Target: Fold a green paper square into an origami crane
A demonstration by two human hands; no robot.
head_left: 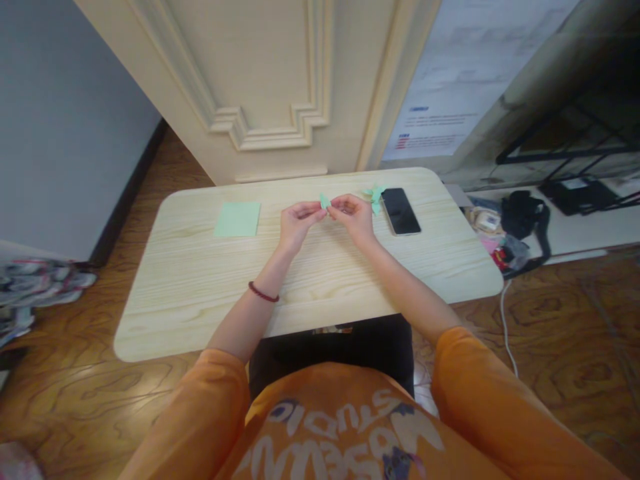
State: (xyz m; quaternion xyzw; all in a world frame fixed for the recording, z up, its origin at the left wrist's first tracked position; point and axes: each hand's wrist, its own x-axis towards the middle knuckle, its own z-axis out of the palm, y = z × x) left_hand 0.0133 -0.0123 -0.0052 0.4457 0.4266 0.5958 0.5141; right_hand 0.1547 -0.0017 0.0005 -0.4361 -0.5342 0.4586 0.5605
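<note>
Orange T-shirt [345, 427]: white lettering across the chest; sleeves enter from both lower corners.

Dark trousers [330, 347]: lap, just under the near table edge.

Red bead bracelet [263, 291]: on the left wrist.

Left hand [299, 225]: raised above the table, fingers partly closed, fingertips pinching the paper piece.

Right hand [353, 219]: raised likewise, partly closed, fingertips meeting the left hand's at the same piece.

Small green paper piece [325, 201]: folded, pointed end up, gripped between both hands.

Green folded paper figure [376, 197]: pointed flaps, resting on the table just beyond the right hand, beside the phone.

Black smartphone [401, 211]: lying face up, right of the figure.

Pale green paper square [237, 219]: flat on the table, left of the hands, unfolded.

Table [200, 320]: light wood grain, rounded corners.

Black bag [523, 213]: on a low white surface past the table's right end.

Wood floor [75, 400]: brown, swirled grain.

Cream panelled door [250, 67]: directly beyond the table.
</note>
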